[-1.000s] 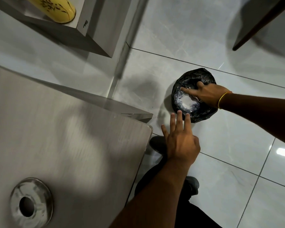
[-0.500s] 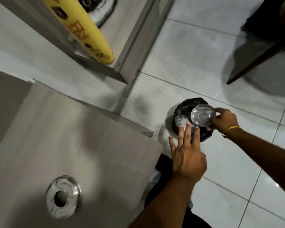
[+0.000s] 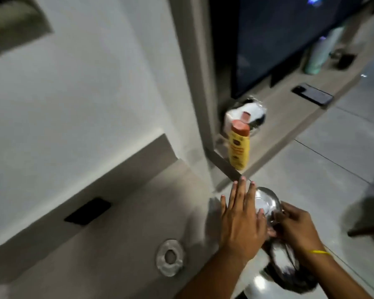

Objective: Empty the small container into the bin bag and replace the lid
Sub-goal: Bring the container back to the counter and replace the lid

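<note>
My right hand (image 3: pixel 295 226) grips a small shiny metal container (image 3: pixel 267 203) by its rim, lifted near the table's right edge. My left hand (image 3: pixel 241 219) is flat with fingers spread, just left of the container and partly over it; I cannot tell whether it touches. The black bin bag (image 3: pixel 289 275) sits on the floor below my right wrist, blurred and partly hidden by my arms. A round metal lid (image 3: pixel 170 257) with a hole in its middle lies on the grey table (image 3: pixel 117 234).
A yellow bottle (image 3: pixel 239 145) with an orange cap stands on a low shelf beyond the table, with a wrapped white item behind it. A dark phone (image 3: pixel 312 93) lies further along that shelf under a dark screen. A black rectangle (image 3: pixel 88 211) lies on the table. Tiled floor is at right.
My head has tilted up, so the shelf and screen are now in view. My right hand has lifted the container up from over the bin bag toward the table edge, close beside my left hand.
</note>
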